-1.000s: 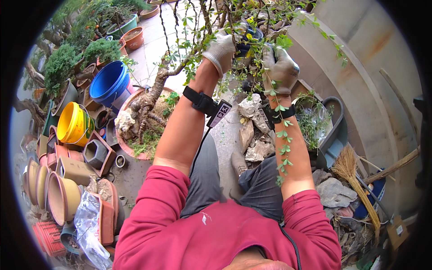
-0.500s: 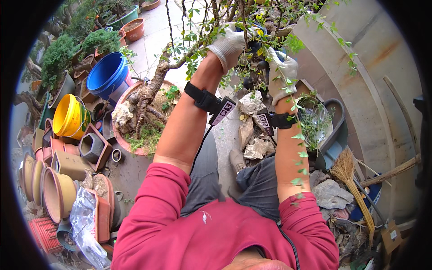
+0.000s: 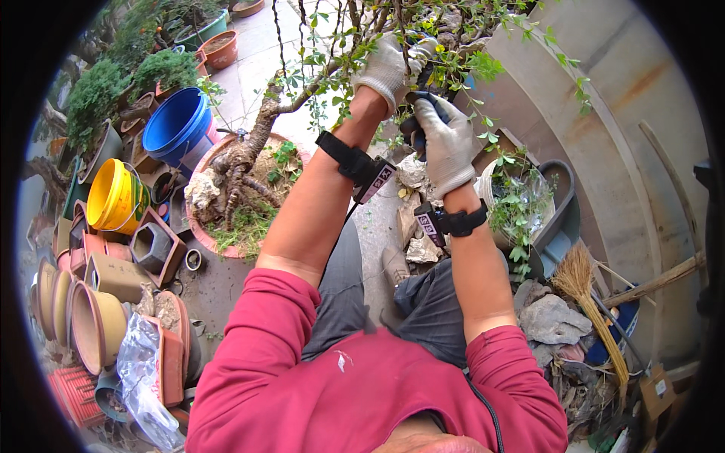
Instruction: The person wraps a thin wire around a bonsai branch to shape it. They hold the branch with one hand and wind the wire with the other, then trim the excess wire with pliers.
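Observation:
A potted bonsai tree (image 3: 253,155) with a thick, knobbly trunk leans over from the left, its thin leafy stems hanging across the top. Among those stems my gloved left hand (image 3: 384,69) is closed round a thin branch (image 3: 402,38); foliage partly covers its fingertips. Just below and to the right, my gloved right hand (image 3: 445,142) grips what look like dark-handled pruning shears (image 3: 415,130). Their blades are hidden from me. Both hands wear whitish knit gloves, and each wrist carries a black strap with a small device.
At left stand a blue bucket (image 3: 179,124), a yellow bucket (image 3: 113,195) and several stacked pots (image 3: 98,321). Rocks (image 3: 411,219) lie between my feet and the tree. On the right are a grey-blue container (image 3: 557,208) with cut greenery, a straw broom (image 3: 593,302) and larger stones (image 3: 555,321).
My right hand has moved left and down, closer to my left hand, with the dark tool. The leafy strand across my right forearm is gone from there; more greenery lies over the right-hand container.

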